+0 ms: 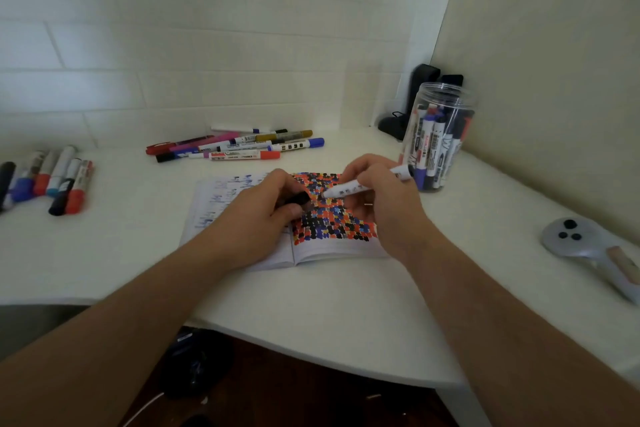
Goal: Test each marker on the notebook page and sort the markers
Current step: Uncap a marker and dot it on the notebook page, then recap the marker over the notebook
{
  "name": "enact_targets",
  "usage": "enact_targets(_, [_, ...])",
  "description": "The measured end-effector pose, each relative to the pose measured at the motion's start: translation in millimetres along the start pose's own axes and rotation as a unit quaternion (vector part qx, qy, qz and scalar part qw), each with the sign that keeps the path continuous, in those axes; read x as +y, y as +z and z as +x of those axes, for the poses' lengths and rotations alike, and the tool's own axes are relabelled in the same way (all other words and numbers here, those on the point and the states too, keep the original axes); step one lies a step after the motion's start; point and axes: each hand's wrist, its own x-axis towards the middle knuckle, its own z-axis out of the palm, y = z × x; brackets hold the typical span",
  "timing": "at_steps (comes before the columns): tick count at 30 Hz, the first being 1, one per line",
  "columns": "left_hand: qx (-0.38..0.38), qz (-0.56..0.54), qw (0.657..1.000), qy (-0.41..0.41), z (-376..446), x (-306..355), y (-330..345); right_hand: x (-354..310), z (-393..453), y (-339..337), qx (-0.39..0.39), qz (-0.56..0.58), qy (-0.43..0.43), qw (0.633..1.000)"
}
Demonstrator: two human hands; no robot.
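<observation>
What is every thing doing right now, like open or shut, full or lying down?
Notebook: open flat, right page covered in colored dots.
White marker: uncapped, gripped by right hand, tip near the page.
Black cap: off the marker, held in left hand.
Clear jar: upright, lidless, holding markers.
Back pile of markers: capped, lying down.
Left group of markers: capped, lying down.

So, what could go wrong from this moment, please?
1. The uncapped marker in the right hand may stain the fingers of the left hand, which holds the black cap close to its tip.
2. The right arm could knock the open jar standing beside it.
</observation>
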Motion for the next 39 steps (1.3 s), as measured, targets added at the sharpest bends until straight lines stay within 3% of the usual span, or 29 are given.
enact_targets(6, [-0.007, 0.03, 0.999, 0.015, -1, 4, 2, 13, -4, -4, 0.03, 0.018, -0.01, 0.999])
enact_targets(15, [-0.007, 0.024, 0.999, 0.033, -2, 3, 0, 16, -3, 1, -0.016, -0.045, 0.015, 0.999])
enact_targets(18, [0.012, -0.041, 0.999, 0.015, -1, -1, -2, 16, -4, -5, -0.024, -0.053, -0.001, 0.998])
enact_targets(21, [0.023, -0.101, 0.995, -0.009, 0, -4, -5, 22, -3, -11, 0.002, -0.145, -0.056, 0.988])
enact_targets(26, [0.019, -0.087, 0.996, -0.022, -3, 0, -5, 28, -7, -6, -0.033, -0.317, -0.115, 0.941])
enact_targets(39, [0.04, 0.011, 0.999, 0.005, -3, 0, -3, 25, 0, -2, -0.072, -0.343, -0.083, 0.933])
